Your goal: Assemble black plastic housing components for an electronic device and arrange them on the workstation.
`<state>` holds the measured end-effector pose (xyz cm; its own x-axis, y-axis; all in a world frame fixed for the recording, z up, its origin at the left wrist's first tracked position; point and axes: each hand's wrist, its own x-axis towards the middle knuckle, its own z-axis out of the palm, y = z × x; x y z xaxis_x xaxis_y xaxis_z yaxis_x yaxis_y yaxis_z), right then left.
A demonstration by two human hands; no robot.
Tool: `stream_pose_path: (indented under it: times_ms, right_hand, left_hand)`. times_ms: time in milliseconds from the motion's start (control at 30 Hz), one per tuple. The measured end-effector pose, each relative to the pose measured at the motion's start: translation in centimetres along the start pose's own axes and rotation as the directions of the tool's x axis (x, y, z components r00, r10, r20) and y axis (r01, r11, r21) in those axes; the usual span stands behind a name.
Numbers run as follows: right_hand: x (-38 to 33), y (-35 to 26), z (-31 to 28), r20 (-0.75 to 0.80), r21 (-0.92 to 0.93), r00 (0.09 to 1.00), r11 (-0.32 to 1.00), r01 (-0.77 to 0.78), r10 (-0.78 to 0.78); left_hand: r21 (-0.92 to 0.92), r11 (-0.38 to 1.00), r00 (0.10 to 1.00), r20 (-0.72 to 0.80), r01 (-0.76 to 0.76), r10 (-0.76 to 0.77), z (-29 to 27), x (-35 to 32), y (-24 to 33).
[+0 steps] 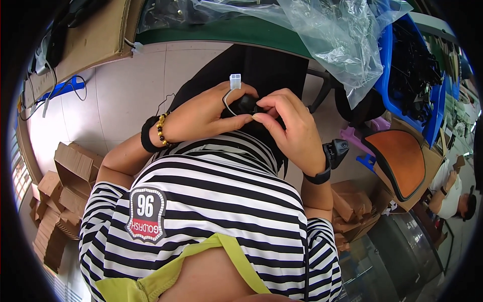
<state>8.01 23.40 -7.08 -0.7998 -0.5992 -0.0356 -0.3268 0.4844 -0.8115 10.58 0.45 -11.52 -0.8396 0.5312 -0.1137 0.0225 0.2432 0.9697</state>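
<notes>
Over my lap, both hands meet around a small rounded black part (246,104), whose exact kind I cannot make out. My left hand (209,111) is closed about it, with fingers behind and the thumb in front. A thin grey cable (227,103) loops over this hand and ends in a white plastic plug connector (235,81), which stands up above the fingers. From the other side, my right hand (292,121) pinches the near edge of the black part, thumb and forefinger almost touching the left thumb. The fingertips hide what lies between them.
Ahead is a green table edge (226,31) with clear plastic bags (334,35). A blue bin (387,75) of black parts stands at the right, above an orange-brown chair seat (397,161). Cardboard boxes (75,166) lie at the left. Another person (448,194) is at far right.
</notes>
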Motion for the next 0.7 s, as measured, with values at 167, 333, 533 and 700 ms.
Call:
stream_pose_path:
  times_ms: [167, 333, 533, 700]
  right_hand:
    - [0.2, 0.0, 0.1, 0.01, -0.015, 1.0, 1.0, -0.009, 0.009]
    - [0.7, -0.3, 0.2, -0.003, -0.164, 1.0, 0.986, -0.004, 0.003]
    - [0.8, -0.1, 0.1, 0.009, -0.351, 0.998, 0.934, 0.058, -0.059]
    - [0.7, 0.1, 0.2, -0.041, -0.407, 0.997, 0.912, 0.048, -0.071]
  left_hand:
    - [-0.012, 0.999, 0.999, -0.032, -0.035, 0.034, 0.2, 0.0, -0.1]
    - [0.013, 0.999, 0.997, -0.064, -0.032, 0.033, 0.1, 0.3, 0.5]
    - [0.091, 0.988, 0.984, -0.111, -0.127, 0.137, 0.5, 0.7, 0.4]
    - [0.052, 0.993, 0.989, -0.09, -0.11, 0.114, 0.7, 1.1, 0.8]
